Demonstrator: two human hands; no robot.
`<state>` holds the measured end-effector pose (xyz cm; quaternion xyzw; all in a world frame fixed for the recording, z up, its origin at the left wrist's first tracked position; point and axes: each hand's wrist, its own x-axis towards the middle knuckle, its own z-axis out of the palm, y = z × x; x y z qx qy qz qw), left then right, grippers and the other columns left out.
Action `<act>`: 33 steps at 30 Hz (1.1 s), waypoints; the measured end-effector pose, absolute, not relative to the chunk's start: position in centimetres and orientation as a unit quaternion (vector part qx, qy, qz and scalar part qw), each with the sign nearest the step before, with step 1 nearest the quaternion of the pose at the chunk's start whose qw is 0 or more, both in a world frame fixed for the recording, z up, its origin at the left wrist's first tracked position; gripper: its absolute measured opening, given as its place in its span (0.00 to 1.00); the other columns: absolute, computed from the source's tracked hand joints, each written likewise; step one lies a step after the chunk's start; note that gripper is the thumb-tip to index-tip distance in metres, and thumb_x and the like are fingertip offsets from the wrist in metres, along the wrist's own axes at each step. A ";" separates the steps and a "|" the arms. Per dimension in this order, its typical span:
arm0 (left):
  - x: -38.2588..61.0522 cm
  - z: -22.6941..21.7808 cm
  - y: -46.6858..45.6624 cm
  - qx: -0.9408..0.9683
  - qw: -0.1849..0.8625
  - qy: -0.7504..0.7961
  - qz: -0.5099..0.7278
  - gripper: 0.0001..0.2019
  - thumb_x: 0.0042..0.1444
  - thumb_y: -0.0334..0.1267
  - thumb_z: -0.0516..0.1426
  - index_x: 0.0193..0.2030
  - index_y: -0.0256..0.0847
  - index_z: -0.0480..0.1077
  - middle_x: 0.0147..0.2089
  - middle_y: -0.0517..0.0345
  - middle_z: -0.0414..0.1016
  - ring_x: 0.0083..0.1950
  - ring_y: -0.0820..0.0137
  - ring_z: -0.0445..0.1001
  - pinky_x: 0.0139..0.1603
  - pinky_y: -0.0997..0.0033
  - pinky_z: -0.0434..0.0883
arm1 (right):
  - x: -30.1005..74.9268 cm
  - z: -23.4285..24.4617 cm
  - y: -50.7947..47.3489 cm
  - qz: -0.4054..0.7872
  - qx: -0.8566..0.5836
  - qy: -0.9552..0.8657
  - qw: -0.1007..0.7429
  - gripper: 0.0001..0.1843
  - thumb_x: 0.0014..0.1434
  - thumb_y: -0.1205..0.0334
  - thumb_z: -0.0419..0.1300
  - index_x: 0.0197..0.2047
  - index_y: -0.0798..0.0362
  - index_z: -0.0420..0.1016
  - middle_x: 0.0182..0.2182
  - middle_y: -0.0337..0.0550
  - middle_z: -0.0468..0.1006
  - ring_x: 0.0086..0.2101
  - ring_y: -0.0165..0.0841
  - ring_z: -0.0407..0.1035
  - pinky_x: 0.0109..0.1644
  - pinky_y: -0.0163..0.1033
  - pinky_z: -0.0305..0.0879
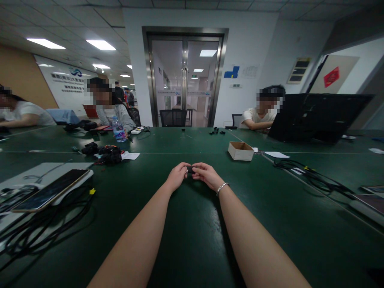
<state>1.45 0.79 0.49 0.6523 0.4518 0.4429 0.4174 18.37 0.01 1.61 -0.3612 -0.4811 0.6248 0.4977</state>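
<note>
Both my hands meet over the middle of the green table (192,224), around one small dark block-like piece (190,169). My left hand (177,176) pinches its left end, where a bit of shiny metal shows at the fingers. From the other side, my right hand (207,174) grips the right end between thumb and fingers. The piece is too small and dark for me to tell its kind. A silver bracelet (221,188) circles my right wrist.
An open box (241,153) stands ahead to the right. Phone (54,189) and black cables (57,224) lie at left, more cables (315,176) at right. A water bottle (119,131) and black gear (105,153) are farther left. People sit across the table; a black monitor (315,116) stands right.
</note>
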 end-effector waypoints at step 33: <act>1.6 0.4 0.9 0.644 0.437 0.434 0.454 0.14 0.58 0.42 0.49 0.44 0.38 0.70 0.23 0.62 0.65 0.25 0.74 0.64 0.27 0.75 0.61 | 18.5 1.6 0.1 0.626 -0.364 -0.475 0.499 0.11 0.50 0.71 0.68 0.38 0.56 0.74 0.26 0.39 0.77 0.24 0.26 0.74 0.31 0.30 0.74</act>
